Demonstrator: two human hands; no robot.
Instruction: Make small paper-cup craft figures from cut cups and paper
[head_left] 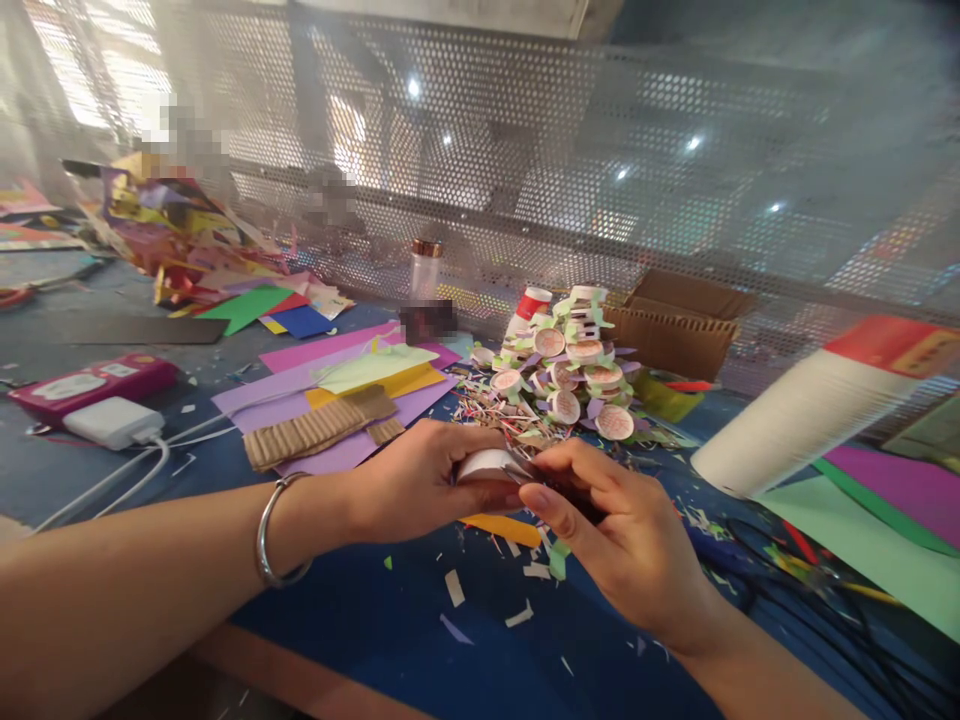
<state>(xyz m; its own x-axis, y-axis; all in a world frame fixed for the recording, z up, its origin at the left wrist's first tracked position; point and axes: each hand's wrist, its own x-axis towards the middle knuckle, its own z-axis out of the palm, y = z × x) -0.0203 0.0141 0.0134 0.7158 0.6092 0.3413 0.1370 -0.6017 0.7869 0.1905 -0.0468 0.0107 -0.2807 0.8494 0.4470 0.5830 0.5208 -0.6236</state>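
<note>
Near the middle of the view, my left hand (420, 478) is closed round a short white curved piece (484, 464) that looks like part of a paper cup. My right hand (630, 525) meets its right edge with bent fingers and thumb. Something thin and greyish shows at the right fingertips, too small and covered to name. Behind both hands rises a pile of cut paper cup bottoms (564, 405) with pale green and purple paper strips on them. Paper scraps (454, 588) lie on the blue table (360, 630) below my hands.
A tall stack of white paper cups (795, 415) leans at the right, near black cables (795, 620). Corrugated cardboard (319, 425) rests on coloured paper (232, 405) at the left, beside a white plug (112, 422). A cardboard box (671, 335) stands before the perforated metal screen (487, 150).
</note>
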